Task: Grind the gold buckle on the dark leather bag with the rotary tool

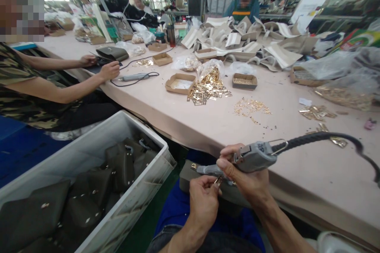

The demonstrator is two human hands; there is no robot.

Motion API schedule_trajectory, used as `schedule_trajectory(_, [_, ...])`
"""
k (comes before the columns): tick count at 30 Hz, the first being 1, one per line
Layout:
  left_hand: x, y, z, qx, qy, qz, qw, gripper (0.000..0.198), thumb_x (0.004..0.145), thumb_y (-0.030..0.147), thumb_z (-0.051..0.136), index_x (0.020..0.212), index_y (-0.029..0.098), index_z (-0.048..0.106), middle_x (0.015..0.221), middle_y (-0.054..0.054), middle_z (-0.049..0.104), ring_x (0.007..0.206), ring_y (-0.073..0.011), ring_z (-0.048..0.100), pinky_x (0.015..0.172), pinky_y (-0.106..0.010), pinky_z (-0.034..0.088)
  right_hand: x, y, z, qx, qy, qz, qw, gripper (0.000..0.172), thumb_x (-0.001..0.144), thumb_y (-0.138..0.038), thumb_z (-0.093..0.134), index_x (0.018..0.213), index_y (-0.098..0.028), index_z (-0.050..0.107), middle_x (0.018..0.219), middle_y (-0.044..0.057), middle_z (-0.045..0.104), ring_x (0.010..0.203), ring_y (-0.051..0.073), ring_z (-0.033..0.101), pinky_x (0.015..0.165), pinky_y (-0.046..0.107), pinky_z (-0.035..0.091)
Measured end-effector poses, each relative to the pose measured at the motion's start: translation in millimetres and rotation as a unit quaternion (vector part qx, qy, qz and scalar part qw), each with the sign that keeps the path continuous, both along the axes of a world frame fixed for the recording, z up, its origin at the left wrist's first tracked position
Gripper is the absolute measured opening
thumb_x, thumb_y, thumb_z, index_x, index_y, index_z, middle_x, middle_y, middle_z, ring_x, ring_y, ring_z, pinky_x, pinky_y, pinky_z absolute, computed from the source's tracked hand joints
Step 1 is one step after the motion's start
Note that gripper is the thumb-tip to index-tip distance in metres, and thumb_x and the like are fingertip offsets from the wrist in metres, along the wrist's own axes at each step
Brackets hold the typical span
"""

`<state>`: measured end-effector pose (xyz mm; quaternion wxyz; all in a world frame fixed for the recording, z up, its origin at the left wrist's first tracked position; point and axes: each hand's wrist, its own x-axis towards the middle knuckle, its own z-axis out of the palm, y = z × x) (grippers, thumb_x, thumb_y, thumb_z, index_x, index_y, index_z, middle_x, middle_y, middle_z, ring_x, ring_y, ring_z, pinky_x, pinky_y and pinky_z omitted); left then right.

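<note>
My right hand (252,182) is wrapped around a grey corded electric screwdriver (257,156). Its taped nose points left, over a dark olive bag (185,174) that lies on my lap at the table edge. Between the thumb and fingertips of my left hand (203,203) is a small shiny metal fitting (219,181), held just below the screwdriver's nose. A gold fitting (194,166) sits on the bag near the tool's tip. Both hands and the tool hide much of the bag.
A white crate (148,130) of olive bags stands at my left. On the table (285,122) lie gold buckles (208,89), tiny gold parts (251,106) and cardboard trays (180,83). The tool's black cable (314,135) runs right. A co-worker (44,83) sits left near another screwdriver (133,77).
</note>
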<state>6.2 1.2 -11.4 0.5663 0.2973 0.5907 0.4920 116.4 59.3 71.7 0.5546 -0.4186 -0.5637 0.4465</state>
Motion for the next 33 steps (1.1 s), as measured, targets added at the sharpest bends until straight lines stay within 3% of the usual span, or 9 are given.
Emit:
schedule_trajectory(8, [-0.2, -1.1, 0.9, 0.028, 0.014, -0.026, 0.999, 0.017, 0.077, 0.026, 0.072, 0.071, 0.011, 0.077, 0.058, -0.007, 0.069, 0.049, -0.0153, 0.057, 0.046, -0.022, 0.038, 7.9, -0.2, 1.4, -0.019, 0.002, 0.032, 0.999, 0.021, 0.076, -0.027, 0.086, 0.089, -0.019, 0.072, 0.076, 0.004, 0.067, 0.057, 0.015, 0.059, 0.044, 0.024, 0.044])
schedule_trajectory(13, [-3.7, -1.3, 3.4, 0.047, 0.013, -0.026, 0.998, 0.023, 0.081, 0.032, 0.072, 0.086, 0.010, 0.080, 0.065, -0.008, 0.072, 0.054, -0.0179, 0.062, 0.048, -0.023, 0.044, 26.5, 0.0, 28.1, -0.020, 0.188, 0.108, 0.976, 0.016, 0.081, -0.030, 0.080, 0.093, -0.024, 0.071, 0.064, -0.001, 0.057, 0.050, 0.013, 0.051, 0.044, 0.025, 0.041])
schedule_trajectory(17, [-4.1, -4.9, 2.8, 0.089, 0.084, -0.035, 0.992, 0.024, 0.089, 0.029, 0.067, 0.100, 0.013, 0.079, 0.079, -0.010, 0.075, 0.064, -0.0209, 0.068, 0.055, -0.026, 0.050, 47.5, 4.4, 45.8, 0.024, 0.250, 0.030, 0.968, 0.014, 0.082, -0.024, 0.077, 0.094, -0.022, 0.071, 0.066, -0.001, 0.058, 0.048, 0.010, 0.045, 0.048, 0.026, 0.041])
schedule_trajectory(19, [-3.3, -6.3, 0.2, 0.148, 0.187, -0.044, 0.970, 0.024, 0.092, 0.025, 0.064, 0.107, 0.013, 0.078, 0.081, -0.010, 0.074, 0.066, -0.0213, 0.068, 0.061, -0.028, 0.051, 56.4, 5.8, 46.2, 0.026, 0.256, -0.008, 0.966, 0.015, 0.080, -0.023, 0.077, 0.093, -0.021, 0.071, 0.067, -0.001, 0.058, 0.046, 0.008, 0.041, 0.049, 0.026, 0.041])
schedule_trajectory(21, [-2.2, -6.1, -4.4, 0.236, 0.293, -0.044, 0.926, 0.026, 0.095, 0.020, 0.060, 0.113, 0.010, 0.075, 0.081, -0.012, 0.072, 0.068, -0.0227, 0.068, 0.064, -0.031, 0.052, 62.9, 5.3, 42.8, 0.004, 0.276, -0.033, 0.961, 0.017, 0.077, -0.024, 0.079, 0.091, -0.021, 0.071, 0.067, -0.001, 0.056, 0.045, 0.007, 0.039, 0.048, 0.025, 0.040])
schedule_trajectory(24, [-0.5, -3.5, -13.0, 0.322, 0.367, -0.035, 0.872, 0.028, 0.097, 0.013, 0.052, 0.117, 0.006, 0.071, 0.084, -0.017, 0.073, 0.076, -0.0260, 0.070, 0.066, -0.033, 0.054, 68.5, 2.0, 35.8, -0.025, 0.308, -0.065, 0.949, 0.021, 0.073, -0.025, 0.084, 0.088, -0.021, 0.070, 0.068, -0.002, 0.052, 0.046, 0.006, 0.036, 0.047, 0.025, 0.040])
schedule_trajectory(33, [4.7, 3.9, -26.6, 0.354, 0.423, 0.021, 0.834, 0.026, 0.097, 0.007, 0.053, 0.119, 0.010, 0.065, 0.091, -0.019, 0.075, 0.085, -0.0285, 0.074, 0.073, -0.036, 0.059, 81.4, -4.7, 24.2, -0.049, 0.360, -0.105, 0.926, 0.024, 0.070, -0.023, 0.084, 0.086, -0.019, 0.068, 0.072, -0.002, 0.049, 0.048, 0.005, 0.033, 0.047, 0.023, 0.041])
